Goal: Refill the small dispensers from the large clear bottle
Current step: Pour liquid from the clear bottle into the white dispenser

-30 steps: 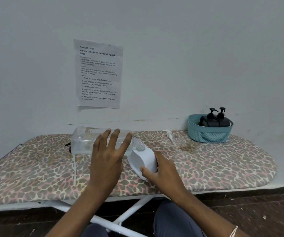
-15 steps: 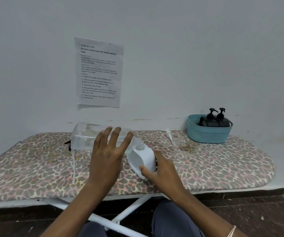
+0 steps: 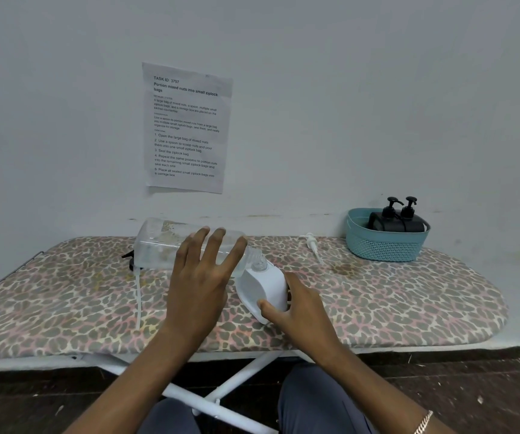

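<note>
The large clear bottle (image 3: 161, 245) lies on its side above the board, its neck (image 3: 257, 261) at the top opening of a small white dispenser (image 3: 261, 288). My left hand (image 3: 200, 277) holds the bottle near its neck end, fingers spread across its side and thumb hidden. The white dispenser is tilted toward the bottle, and my right hand (image 3: 299, 311) grips it with the thumb in front and the fingers behind. Two black pump dispensers (image 3: 396, 219) stand in a teal basket (image 3: 384, 245) at the back right.
All of this sits on an ironing board with a leopard-print cover (image 3: 64, 302) against a white wall. A loose white pump head (image 3: 313, 245) lies near the basket. Behind the bottle's left end is a black pump (image 3: 129, 261) with a long tube (image 3: 138, 296). A printed sheet (image 3: 186, 126) hangs on the wall.
</note>
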